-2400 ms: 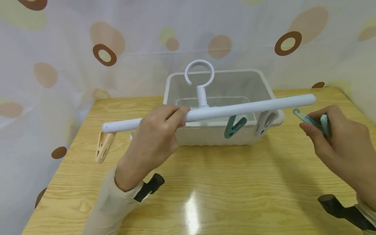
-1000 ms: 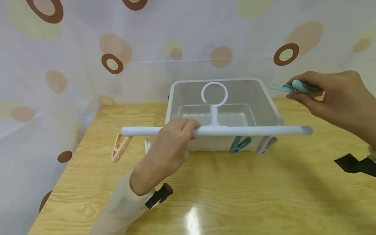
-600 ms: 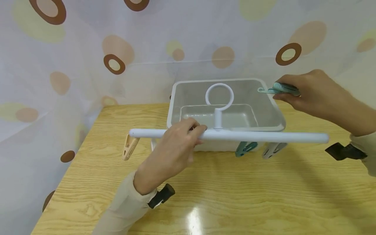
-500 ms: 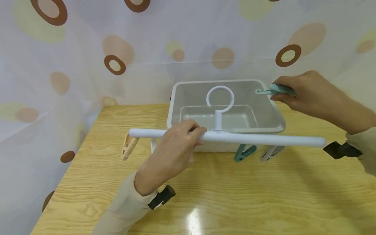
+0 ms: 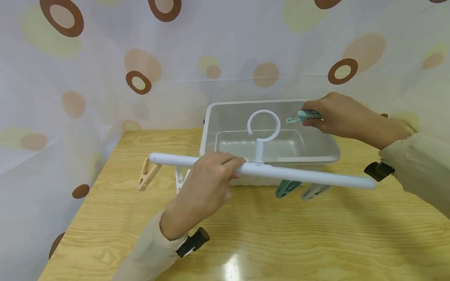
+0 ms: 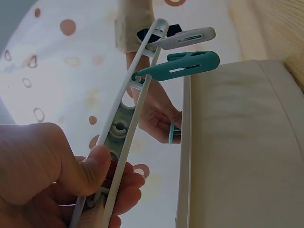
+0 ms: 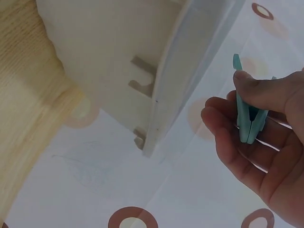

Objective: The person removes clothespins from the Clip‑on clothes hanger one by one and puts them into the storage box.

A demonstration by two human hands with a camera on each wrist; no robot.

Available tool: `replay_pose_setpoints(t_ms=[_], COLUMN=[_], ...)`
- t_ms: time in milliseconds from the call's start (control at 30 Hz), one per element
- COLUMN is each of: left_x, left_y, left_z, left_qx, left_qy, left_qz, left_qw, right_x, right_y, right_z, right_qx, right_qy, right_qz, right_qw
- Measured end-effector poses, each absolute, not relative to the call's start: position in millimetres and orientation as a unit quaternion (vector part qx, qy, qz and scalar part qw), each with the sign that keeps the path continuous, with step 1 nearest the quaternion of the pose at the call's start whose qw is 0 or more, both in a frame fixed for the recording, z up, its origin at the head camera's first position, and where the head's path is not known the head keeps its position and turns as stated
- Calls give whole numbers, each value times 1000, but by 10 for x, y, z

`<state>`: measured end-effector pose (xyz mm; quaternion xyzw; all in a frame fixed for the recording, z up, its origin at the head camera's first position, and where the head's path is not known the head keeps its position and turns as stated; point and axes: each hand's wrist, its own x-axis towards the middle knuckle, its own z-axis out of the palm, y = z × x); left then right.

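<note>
Hanger (image 5: 309, 177), white, one: in left hand (image 5: 204, 187), fingers clamped round it, tilted, above desk (image 5: 281, 242), near side of tub (image 5: 226, 115) | Hung below: cream clip (image 5: 144, 181), white clip (image 5: 179, 177) partly hidden, dark-green clip (image 5: 287, 188), grey clip (image 5: 315, 191) | Pale-teal clip (image 5: 306, 114), one: pinched between fingers of right hand (image 5: 339, 115), over tub's right end, apart from hanger

Soft, even light fills the room around me, seemingly from above. In the head view, a white streak of glare shines on the table (image 5: 274, 238) at 6 o'clock, and a faint, soft-edged shadow stretches across it at 4 o'clock. The left wrist view is dimmer: the curtain (image 6: 38, 80) glows pale at 10 o'clock, while the left hand (image 6: 52, 166) lies in shade at 8. The right wrist view looks greyish, the tub (image 7: 109, 52) dull and slightly blurred at 11 o'clock.
</note>
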<state>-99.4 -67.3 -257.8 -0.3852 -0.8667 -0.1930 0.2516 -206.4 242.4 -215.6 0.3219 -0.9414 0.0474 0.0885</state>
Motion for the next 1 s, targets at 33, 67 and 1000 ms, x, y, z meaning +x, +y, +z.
replay_pose_setpoints(t_ms=[33, 67, 1000], left_x=[-999, -1003, -1035], left_y=[-670, -666, -693], left_z=[-2581, -2584, -2593], left_qx=[-386, -386, -412], left_qy=[-865, -864, -832], left_qz=[-195, -199, -236], left_qw=[253, 255, 287], right_x=[-2086, -2109, -2206], right_y=[2410, 2395, 2613], right_z=[-2167, -2180, -2098], right_qx=[323, 325, 353], right_qy=[-941, -941, -923], right_qz=[47, 46, 62], right_qw=[84, 79, 138])
